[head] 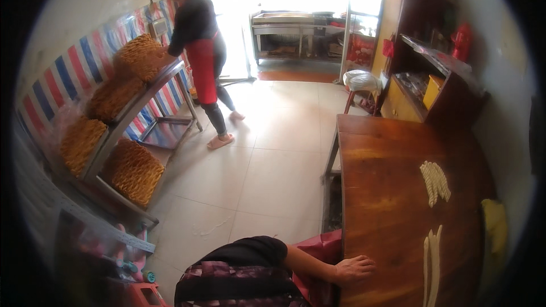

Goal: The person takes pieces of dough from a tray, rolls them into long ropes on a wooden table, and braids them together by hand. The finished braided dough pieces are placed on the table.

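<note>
My left hand [355, 269] rests palm down on the near left edge of the brown wooden table [384, 213], with nothing in it. To its right, long pale dough strips [434, 256] lie side by side, running out of the picture at the bottom. Further up the table sits a small group of twisted dough strands [434, 182]. My right hand is out of view. A red apron [318, 245] shows beside my left forearm, against the table's edge.
A co-worker in a red apron [200, 68] touches a stack of fried dough twists [138, 55] on the metal rack [149, 89] at left. More stacks fill the rack. A stool with a white bag [360, 81] and an open cabinet [445, 94] stand beyond the table. Tiled floor [251, 170] lies between.
</note>
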Demonstrator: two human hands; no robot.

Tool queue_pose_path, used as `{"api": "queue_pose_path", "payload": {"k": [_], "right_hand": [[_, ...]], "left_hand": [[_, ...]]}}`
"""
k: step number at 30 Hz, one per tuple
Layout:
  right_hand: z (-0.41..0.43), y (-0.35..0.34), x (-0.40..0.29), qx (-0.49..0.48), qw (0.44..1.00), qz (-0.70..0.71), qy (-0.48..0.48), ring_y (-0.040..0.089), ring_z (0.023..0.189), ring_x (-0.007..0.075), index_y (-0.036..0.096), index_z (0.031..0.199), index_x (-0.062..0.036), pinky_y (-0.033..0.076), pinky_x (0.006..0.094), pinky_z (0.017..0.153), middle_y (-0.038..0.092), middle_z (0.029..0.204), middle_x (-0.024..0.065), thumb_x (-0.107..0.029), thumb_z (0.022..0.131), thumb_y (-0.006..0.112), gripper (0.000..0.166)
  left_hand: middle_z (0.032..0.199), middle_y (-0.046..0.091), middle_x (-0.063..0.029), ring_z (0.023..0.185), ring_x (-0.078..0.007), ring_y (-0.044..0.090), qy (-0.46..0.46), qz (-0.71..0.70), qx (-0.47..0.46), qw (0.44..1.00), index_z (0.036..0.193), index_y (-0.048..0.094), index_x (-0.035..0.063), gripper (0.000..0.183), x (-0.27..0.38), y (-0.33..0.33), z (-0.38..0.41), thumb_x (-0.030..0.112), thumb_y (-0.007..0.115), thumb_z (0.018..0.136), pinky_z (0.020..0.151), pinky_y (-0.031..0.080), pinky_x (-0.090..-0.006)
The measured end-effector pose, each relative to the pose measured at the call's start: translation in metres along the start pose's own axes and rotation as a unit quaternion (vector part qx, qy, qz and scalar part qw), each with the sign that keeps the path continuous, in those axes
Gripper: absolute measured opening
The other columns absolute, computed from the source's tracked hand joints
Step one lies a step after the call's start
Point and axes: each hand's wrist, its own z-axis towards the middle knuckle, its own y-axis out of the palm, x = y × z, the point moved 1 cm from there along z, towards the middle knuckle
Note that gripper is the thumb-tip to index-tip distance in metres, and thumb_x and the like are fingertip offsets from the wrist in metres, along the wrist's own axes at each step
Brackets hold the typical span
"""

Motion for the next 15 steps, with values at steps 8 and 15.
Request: {"api": "queue_pose_path", "payload": {"k": [8,15], "right_hand": [[-0.005,-0.005,-0.014,-0.007,1.0,-0.018,-0.013,0.039,0.129,0.0351,0.045,0.135,-0.0048,0.031,0.0453,0.108,0.042,0.14,0.0194,-0.036,0.093,0.054,0.052],[-0.006,-0.008,-0.021,-0.006,0.999,-0.031,-0.031,0.04,0.129,0.0349,0.046,0.135,-0.0057,0.032,0.0454,0.108,0.042,0.14,0.0188,-0.035,0.094,0.053,0.051]], "left_hand": [[0.117,0.054,-0.0141,0.119,-0.0291,0.046,0.006,0.012,0.001,1.0,0.102,0.056,0.0029,0.033,-0.002,0.006,0.0,0.021,0.056,0.074,0.102,0.035,-0.0415],[0.116,0.055,-0.0125,0.117,-0.0285,0.047,0.005,0.02,0.025,0.999,0.101,0.058,0.0037,0.033,-0.007,0.023,-0.002,0.022,0.056,0.074,0.102,0.035,-0.0414]]}}
